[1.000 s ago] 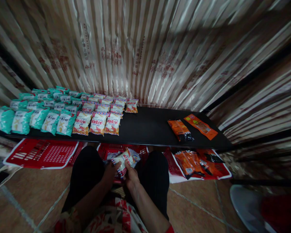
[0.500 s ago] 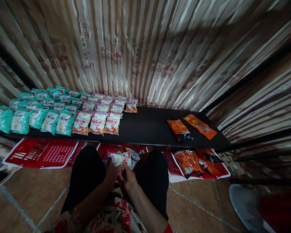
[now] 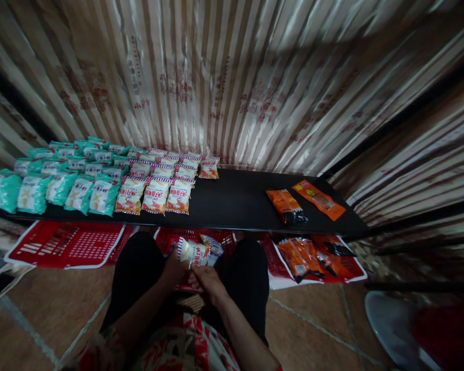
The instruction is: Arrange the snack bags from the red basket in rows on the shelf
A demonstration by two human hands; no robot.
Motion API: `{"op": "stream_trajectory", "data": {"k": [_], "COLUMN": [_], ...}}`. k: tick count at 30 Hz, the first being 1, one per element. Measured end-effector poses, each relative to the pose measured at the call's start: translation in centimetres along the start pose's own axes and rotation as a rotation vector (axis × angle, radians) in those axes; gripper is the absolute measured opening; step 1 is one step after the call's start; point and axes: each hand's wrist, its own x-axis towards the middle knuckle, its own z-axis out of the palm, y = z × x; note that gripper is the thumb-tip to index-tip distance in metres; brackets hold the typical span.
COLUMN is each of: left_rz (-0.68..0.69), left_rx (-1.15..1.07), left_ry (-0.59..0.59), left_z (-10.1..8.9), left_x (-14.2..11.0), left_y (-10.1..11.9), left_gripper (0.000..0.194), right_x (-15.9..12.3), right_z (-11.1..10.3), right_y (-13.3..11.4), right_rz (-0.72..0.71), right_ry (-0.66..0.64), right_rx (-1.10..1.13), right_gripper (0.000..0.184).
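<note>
Between my knees, my left hand [image 3: 177,269] and my right hand [image 3: 206,281] both grip a white-and-orange snack bag [image 3: 194,252] with a striped blue-and-red edge. The left fingers are closed at its left end, and the right thumb presses on its lower edge. Below the bag sits a red basket [image 3: 226,238] holding more snack bags [image 3: 213,246], partly hidden. On the black shelf [image 3: 232,198] in front, matching white-and-orange bags [image 3: 155,196] stand in rows.
Teal snack bags [image 3: 78,194] fill the shelf's left end. Two orange packets [image 3: 286,205] lie toward its right. A red basket [image 3: 69,245] sits below left; another basket [image 3: 355,278] with orange packets [image 3: 301,257] sits below right. A striped curtain [image 3: 216,77] hangs behind.
The snack bag has turned slightly in my hands and its left end has risen. My right hand has shifted down along its lower edge. The shelf goods have not moved.
</note>
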Motion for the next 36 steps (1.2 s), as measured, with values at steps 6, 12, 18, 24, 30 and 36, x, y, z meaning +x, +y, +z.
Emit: {"op": "stream_trajectory", "data": {"k": [6,12,18,24,30,36], "left_rz": [0.077,0.132,0.208,0.321,0.338,0.203], "left_rx": [0.174,0.282,0.36,0.445,0.292,0.083], "left_ry": [0.065,0.013,-0.078,-0.3,-0.456,-0.282], "left_z": [-0.4,-1.1,-1.9,-3.2,-3.7,-2.8], "left_x": [0.1,0.0,-0.2,-0.3,0.4,1.5], "left_y": [0.3,1.1,2.5,4.4,5.4,5.0], "left_gripper": [0.029,0.024,0.035,0.039,0.043,0.053], "right_x": [-0.5,-1.6,-1.2,-0.5,-0.3,-0.5], "right_z": [-1.1,-1.1,-1.4,-2.5,-2.9,-2.4], "right_y": [-1.5,-2.4,-2.3,-2.3,-2.1,-3.1], "right_rz": [-0.227,-0.472,-0.591,-0.644,-0.549,-0.425], "right_ry": [0.239,0.497,0.493,0.17,0.042,0.136], "right_rx": [-0.441,-0.819,-0.791,-0.521,-0.381,-0.071], "right_gripper": [0.037,0.027,0.06,0.071,0.052,0.047]}}
